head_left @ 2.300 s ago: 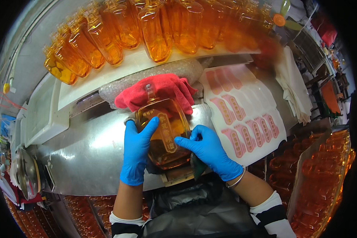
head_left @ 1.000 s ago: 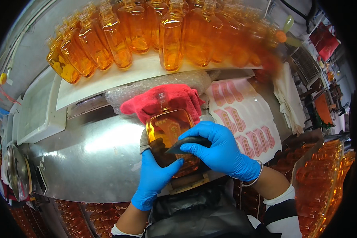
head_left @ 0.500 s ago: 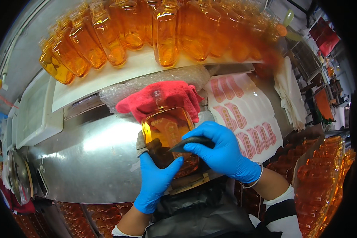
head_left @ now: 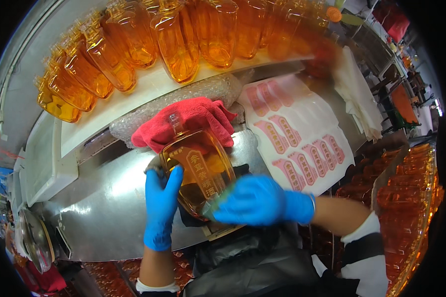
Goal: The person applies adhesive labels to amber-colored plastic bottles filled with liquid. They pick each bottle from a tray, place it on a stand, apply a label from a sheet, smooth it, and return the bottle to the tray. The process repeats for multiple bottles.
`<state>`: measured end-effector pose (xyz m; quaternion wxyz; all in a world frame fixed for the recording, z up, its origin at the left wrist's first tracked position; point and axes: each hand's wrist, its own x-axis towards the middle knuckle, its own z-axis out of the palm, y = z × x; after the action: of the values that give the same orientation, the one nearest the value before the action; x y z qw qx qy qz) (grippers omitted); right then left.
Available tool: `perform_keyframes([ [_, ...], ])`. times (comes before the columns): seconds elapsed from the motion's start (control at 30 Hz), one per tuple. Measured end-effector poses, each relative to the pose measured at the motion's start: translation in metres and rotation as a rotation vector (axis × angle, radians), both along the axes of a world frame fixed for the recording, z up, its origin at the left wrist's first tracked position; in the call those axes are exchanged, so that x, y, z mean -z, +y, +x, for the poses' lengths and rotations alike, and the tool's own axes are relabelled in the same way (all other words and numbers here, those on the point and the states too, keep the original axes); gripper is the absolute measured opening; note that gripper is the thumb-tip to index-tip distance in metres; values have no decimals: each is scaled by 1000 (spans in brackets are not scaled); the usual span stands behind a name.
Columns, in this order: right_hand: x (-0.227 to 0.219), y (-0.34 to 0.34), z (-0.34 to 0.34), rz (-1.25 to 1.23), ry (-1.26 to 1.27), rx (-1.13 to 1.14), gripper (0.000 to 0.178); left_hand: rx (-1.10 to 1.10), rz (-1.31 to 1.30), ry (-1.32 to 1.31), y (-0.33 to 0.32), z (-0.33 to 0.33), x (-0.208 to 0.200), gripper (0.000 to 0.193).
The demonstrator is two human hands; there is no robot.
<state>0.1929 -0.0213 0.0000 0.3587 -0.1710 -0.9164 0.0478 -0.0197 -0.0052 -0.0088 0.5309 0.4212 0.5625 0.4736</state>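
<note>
An amber glass bottle (head_left: 218, 156) leans back, its neck against a crumpled red towel (head_left: 203, 116). On its front is a tall reddish-brown label (head_left: 201, 174). My left hand (head_left: 161, 203), in a blue glove, grips the bottle's left side, thumb on the front and the other fingers partly hidden behind. By the bottle's lower right, my blue-gloved right hand (head_left: 255, 200) is closed on a thin, dark greenish flat scraper (head_left: 214, 204), smeared by motion. The scraper's edge is at the lower end of the label; whether it touches is unclear.
A sheet of pink labels (head_left: 305, 166) lies right of the bottle. Behind the towel is rolled bubble wrap (head_left: 203, 88), and beyond it a shelf (head_left: 96, 121) of amber bottles. A white tray (head_left: 47, 153) stands left on the metal table (head_left: 104, 213). More amber bottles (head_left: 401, 198) fill the right.
My right hand and the scraper have moved down from the label's middle to its lower end. My left hand has shifted, its thumb now up on the bottle's front. The whole view has shifted slightly.
</note>
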Motion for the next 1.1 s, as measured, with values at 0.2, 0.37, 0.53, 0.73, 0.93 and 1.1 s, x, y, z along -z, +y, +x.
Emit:
perform_keyframes([
  [0.2,-15,14,29,-1254,782,533,20,-66,-59,-107,24,6,4,34],
  [0.37,-95,85,-6,-1036,212,395,34,-53,248,-159,12,3,16,39],
  [0.53,-109,74,-17,-561,95,412,37,-131,-32,-531,7,-7,7,44],
  [0.73,-39,47,20,-1158,598,608,26,-70,-65,-176,31,-7,25,46],
  [0.93,-27,-4,-16,-599,51,177,15,-133,-89,-250,20,7,13,51],
  [1.1,-31,91,-28,-204,128,344,15,-149,-72,-239,16,7,16,49],
])
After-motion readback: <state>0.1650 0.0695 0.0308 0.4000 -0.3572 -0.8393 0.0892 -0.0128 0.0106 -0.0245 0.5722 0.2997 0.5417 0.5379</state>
